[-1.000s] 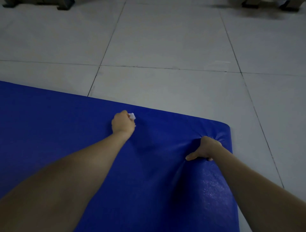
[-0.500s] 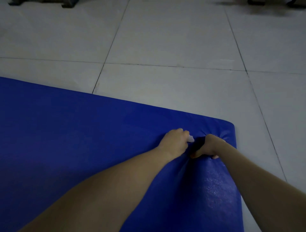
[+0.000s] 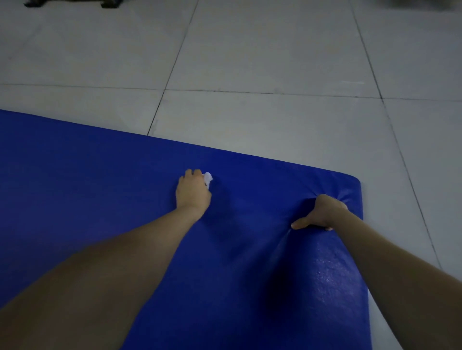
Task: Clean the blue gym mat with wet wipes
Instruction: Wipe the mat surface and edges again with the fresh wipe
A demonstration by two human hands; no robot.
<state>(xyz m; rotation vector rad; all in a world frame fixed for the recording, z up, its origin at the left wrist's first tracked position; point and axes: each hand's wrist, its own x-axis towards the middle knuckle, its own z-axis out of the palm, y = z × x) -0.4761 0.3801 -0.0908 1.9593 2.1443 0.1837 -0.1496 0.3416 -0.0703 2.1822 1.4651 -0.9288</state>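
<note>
Right hand (image 3: 322,213): fingers curled and dug into the mat (image 3: 100,175) close to its far right corner, thumb stretched out flat to the left. It grips a bunch of the cover; creases fan out from the knuckles and one long fold runs back toward the camera. Just nearer, the right strip of the surface shows a speckled sheen. Damp or merely glossy, cannot tell.

Left hand (image 3: 192,193): farther out and well apart from the right, closed in a fist on a wadded white wipe (image 3: 208,177). Only a small tuft shows past the fingers. Knuckles rest on the mat, short of the far edge.

Mat: blue, flat on the floor (image 3: 250,62), filling the lower frame. Far edge runs slantwise, corner rounded and thick.

Handling, judged:
- Cover looks like soft, smooth vinyl, loose over padding. It rucks under a pull, so likely to slide and wrinkle under a wiping stroke unless pinned.
- Best hold is a pinch of cover near a corner or edge, as the right hand has it, drawing the skin taut.
- Mat itself seems bulky and springy; no need to lift it.
- Wipe is light and limp. A balled wad covers little; spread flat under the palm it would cover more.

Beyond: pale tiles with dark grout lines; dark shapes (image 3: 72,3) at the top left edge, too cropped to name.
</note>
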